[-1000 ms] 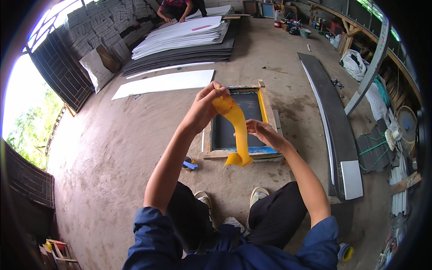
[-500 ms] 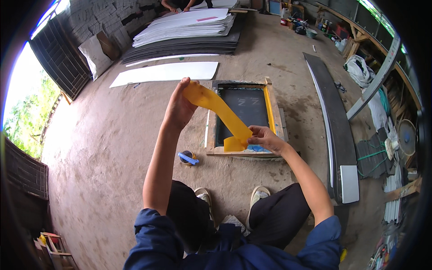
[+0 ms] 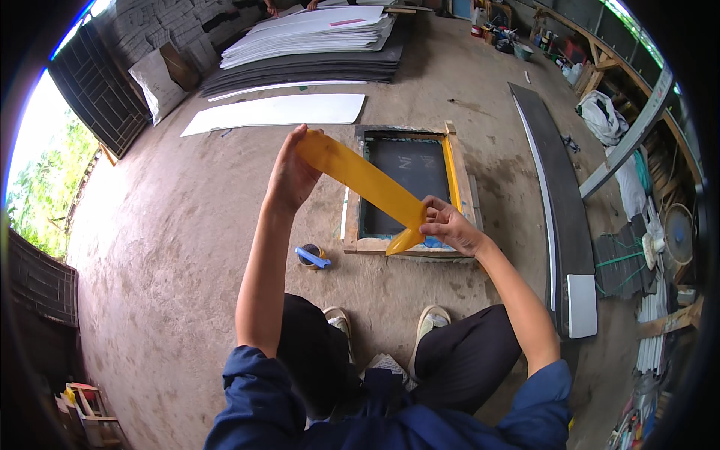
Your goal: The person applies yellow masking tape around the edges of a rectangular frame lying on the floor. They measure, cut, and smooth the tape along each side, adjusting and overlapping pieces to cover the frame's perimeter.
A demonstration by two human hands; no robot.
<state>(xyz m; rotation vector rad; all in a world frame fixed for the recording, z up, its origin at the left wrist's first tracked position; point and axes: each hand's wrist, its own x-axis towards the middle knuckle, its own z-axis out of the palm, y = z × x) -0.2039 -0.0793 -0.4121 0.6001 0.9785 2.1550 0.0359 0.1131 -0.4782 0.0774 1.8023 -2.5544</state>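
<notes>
1. Head view: a yellow strip [image 3: 364, 180] is held taut between two bare hands, raised in front of the body and above a wooden frame [image 3: 466, 180] set down on the floor [image 3: 195, 225].
2. The strip is seen as flat, broad and slightly translucent, slanted down from left to right, with darker smudges near its upper end.
3. That upper end is gripped by the left hand [image 3: 292, 172], clamped on it at the strip's edge; the fingers behind it are mostly hidden.
4. The strip's lower part is pinched by the right hand [image 3: 454, 227], finger and thumb closed on it; below the grip, a short folded tail is left hanging.
5. Part of the frame's dark panel [image 3: 412, 169] and lower left side is covered by the strip, and the blue patch along the bottom by the right hand.
6. A dark round object [image 3: 310, 264] near the frame is partly covered by a blue piece [image 3: 313, 256]; its kind cannot be told.
7. At the top edge, another person is cut off, with little more than hands shown beside the stacked sheets [image 3: 307, 37].
</notes>
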